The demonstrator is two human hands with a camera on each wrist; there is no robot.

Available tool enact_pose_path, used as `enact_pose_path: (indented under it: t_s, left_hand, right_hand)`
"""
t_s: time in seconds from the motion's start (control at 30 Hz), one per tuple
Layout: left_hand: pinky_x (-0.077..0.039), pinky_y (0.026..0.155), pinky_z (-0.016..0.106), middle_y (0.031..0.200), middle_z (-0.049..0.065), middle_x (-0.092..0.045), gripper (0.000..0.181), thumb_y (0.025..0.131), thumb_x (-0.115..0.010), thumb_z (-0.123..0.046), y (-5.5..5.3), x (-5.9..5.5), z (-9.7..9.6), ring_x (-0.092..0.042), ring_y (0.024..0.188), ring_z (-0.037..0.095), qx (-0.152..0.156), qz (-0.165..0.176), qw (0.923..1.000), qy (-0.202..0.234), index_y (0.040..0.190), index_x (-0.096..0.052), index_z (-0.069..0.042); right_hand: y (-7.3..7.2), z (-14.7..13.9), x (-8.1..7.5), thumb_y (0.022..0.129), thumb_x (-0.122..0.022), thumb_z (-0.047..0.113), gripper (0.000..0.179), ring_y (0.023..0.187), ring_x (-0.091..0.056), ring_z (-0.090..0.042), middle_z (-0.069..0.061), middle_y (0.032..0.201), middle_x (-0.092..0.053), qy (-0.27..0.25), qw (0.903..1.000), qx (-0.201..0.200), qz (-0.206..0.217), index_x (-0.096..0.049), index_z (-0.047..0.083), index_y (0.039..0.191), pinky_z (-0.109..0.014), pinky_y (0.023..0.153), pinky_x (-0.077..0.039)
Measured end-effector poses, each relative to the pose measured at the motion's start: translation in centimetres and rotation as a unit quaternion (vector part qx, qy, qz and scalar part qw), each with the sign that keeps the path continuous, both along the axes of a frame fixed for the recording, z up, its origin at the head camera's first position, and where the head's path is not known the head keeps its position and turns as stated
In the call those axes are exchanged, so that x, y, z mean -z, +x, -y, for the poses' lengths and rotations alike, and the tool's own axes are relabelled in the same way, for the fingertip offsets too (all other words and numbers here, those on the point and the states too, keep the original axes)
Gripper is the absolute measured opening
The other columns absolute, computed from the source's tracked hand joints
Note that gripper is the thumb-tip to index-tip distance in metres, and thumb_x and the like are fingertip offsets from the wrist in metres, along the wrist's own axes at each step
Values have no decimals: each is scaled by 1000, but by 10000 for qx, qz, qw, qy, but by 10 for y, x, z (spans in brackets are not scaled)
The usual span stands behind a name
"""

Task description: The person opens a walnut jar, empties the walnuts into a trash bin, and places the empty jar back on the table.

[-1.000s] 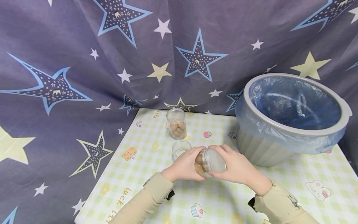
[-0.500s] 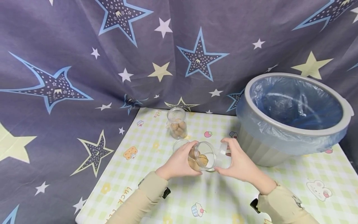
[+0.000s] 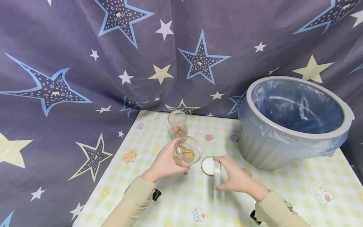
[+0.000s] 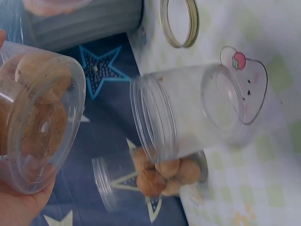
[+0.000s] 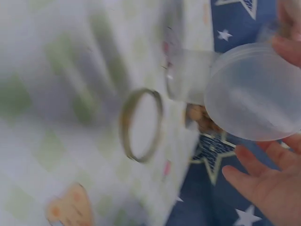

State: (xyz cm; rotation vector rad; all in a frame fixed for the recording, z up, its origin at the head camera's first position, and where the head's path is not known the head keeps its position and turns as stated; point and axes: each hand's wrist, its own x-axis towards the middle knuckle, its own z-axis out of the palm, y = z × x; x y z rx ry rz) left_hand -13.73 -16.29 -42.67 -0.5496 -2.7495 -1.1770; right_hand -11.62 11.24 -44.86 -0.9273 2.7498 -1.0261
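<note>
wearing beige sleeves at the near edge, you hold your two hands apart over the checked table cover, each clamped on something. your right hand pinches a translucent lid by its rim between thumb and fingers; it stands on edge, almost side-on in the head view and blurred, its round face turned to your right wrist camera. just left of it, your left hand grips an open walnut jar, raised off the table. its long axis is tilted: the mouth points up toward you and leans to your right, the base lies lower and to the left, and walnuts sit inside. between your hands, flat on the cover, is a gold-edged ring. a little farther, the left wrist view shows a second clear jar standing upright. behind that stands a far jar, also upright, part-filled with walnuts. to your right is a ribbed grey bin with a blue liner, opening upward. a star-patterned curtain hangs at the back.
</note>
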Motion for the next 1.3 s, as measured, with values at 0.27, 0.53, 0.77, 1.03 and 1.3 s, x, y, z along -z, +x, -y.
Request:
enact_pose_path:
  t_s: [0.27,0.53,0.77,1.03,1.3]
  left_hand:
    - [-43,102,49,132,15,-52,105,54,-91,-27,1,5,20,-53,119,32,-312,-341,9989,-23,140,-37,-2]
    - [-43,102,49,129,14,-54,103,52,-91,-26,-3,9,20,-54,117,31,-340,-212,9991,144,139,-38,-5]
    - [-44,100,49,128,15,-55,103,52,-91,-24,-3,14,20,-55,115,32,-388,-243,9988,174,138,-39,-2]
    - [-43,101,49,129,13,-55,104,52,-91,-24,-2,16,22,-54,117,31,-394,-99,9991,125,139,-38,-4]
    - [-43,102,50,130,14,-54,104,53,-91,-27,-4,19,20,-53,118,32,-359,-72,9993,75,139,-38,-3]
  right_hand:
    - [5,27,39,51,-87,15,87,122,-44,-32,-12,124,-53,-90,9975,-486,505,-44,0,125,-50,101,-43]
    - [4,52,67,51,-91,19,89,129,-32,-40,-10,124,-57,-391,9948,-334,875,-46,4,127,-64,104,-27]
    - [0,60,75,53,-92,25,90,130,-31,-37,-7,125,-57,-165,9946,-394,948,-45,6,128,-63,103,-23]
    - [-5,57,77,56,-90,30,92,130,-33,-36,-7,131,-55,240,9956,-632,648,-44,9,133,-61,106,-21]
    - [-9,52,77,54,-87,37,86,122,-41,-27,0,119,-55,1437,9805,-1006,-890,-51,20,129,-52,103,-27]
